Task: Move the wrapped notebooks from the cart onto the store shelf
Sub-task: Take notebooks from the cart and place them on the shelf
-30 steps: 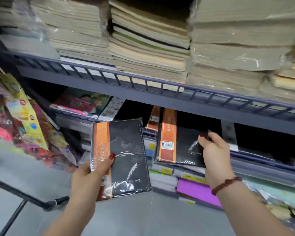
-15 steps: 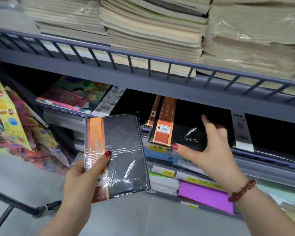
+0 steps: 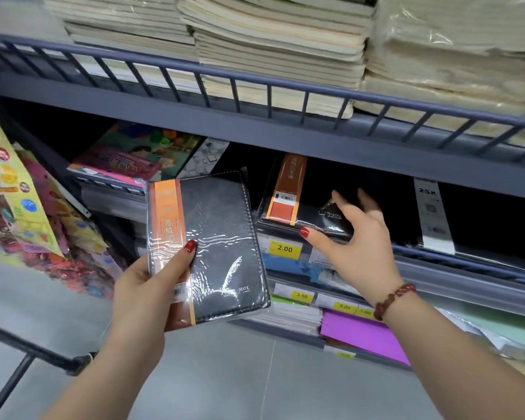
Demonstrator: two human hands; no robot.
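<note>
My left hand [image 3: 146, 286] grips a wrapped black notebook [image 3: 222, 234], thumb across its cover; just right of it, my right hand [image 3: 358, 237], fingers straight, touches the shelved notebook [image 3: 285, 207].

Pale grey tiled floor [image 3: 219, 383] at 6 o'clock, one thin seam through it. Dark grey metal store shelf [image 3: 285, 137] from 9 to 3 o'clock, barred front rail [image 3: 255, 86] along the upper tier, deep shadow beneath. Cream paper stacks [image 3: 279, 40] at 12 o'clock. Bright hanging packets [image 3: 19, 192] at 9 o'clock. Yellow price tags [image 3: 284, 248] on lower edges at 5 o'clock. Black tubular frame [image 3: 28, 353] at 7 o'clock.
</note>
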